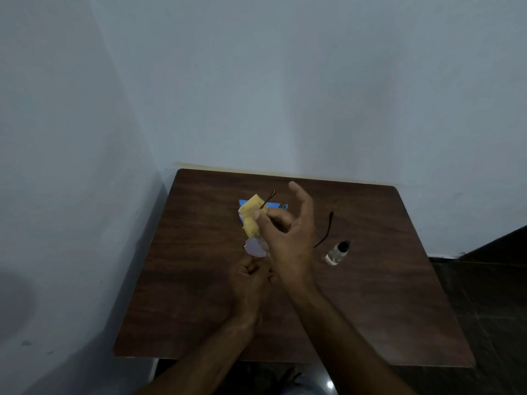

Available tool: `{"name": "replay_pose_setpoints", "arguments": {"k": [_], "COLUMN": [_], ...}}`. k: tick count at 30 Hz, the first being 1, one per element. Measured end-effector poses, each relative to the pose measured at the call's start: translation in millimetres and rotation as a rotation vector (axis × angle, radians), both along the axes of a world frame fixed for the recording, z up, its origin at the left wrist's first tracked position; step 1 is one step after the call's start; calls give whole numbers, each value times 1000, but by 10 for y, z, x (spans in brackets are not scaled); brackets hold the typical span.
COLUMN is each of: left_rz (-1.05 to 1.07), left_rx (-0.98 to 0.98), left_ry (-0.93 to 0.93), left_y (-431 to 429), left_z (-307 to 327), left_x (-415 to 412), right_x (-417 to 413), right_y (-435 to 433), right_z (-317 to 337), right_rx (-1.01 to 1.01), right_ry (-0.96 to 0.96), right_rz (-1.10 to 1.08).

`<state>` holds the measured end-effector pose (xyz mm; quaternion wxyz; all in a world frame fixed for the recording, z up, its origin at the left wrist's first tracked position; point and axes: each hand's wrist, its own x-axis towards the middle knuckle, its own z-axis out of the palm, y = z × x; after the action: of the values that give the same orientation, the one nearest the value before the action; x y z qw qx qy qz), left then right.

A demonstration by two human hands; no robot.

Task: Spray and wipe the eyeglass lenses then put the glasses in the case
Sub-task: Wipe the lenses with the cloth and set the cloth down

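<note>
Dim room, dark wood tabletop [199, 295] pushed into a corner w/ bluish walls. The person's left hand [247, 276] is low over the middle of the tabletop, fingers curled around the bottom of the eyeglasses [257, 246], holding them up; one round lens faces up, the other is hidden behind the right hand. One temple arm sticks up toward the far side past the cloth, the other shows dark to the right of the right hand, near the bottle. Right hand [288, 232] crosses over the left; thumb & a finger pinch a yellow cloth [250, 216] just above the visible lens, other fingers spread loose. Can't tell if cloth touches the lens. Behind the cloth lies a blue case [281, 206], flat on the tabletop, mostly covered from view. Small clear spray bottle [336, 252] w/ black cap stands to the right, apart from both hands.
</note>
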<state>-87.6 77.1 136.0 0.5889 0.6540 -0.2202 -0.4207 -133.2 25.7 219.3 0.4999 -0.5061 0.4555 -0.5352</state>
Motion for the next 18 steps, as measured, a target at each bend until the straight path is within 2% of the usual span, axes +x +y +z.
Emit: {"name": "replay_pose_setpoints", "arguments": {"k": [5, 9, 14, 18], "left_rz": [27, -9, 14, 54], "left_rx": [-41, -39, -21, 9], "left_ry": [151, 144, 189, 289], "left_y": [-5, -2, -4, -55], "left_z": [52, 32, -32, -123], "left_x": [-25, -21, 18, 76], "right_x": [25, 29, -6, -64], "right_y": [-172, -238, -219, -149], "right_z": [131, 132, 66, 98], "right_rx": [74, 134, -15, -69], "right_ry": [-212, -295, -74, -56], "right_rz": [-126, -174, -168, -162]}}
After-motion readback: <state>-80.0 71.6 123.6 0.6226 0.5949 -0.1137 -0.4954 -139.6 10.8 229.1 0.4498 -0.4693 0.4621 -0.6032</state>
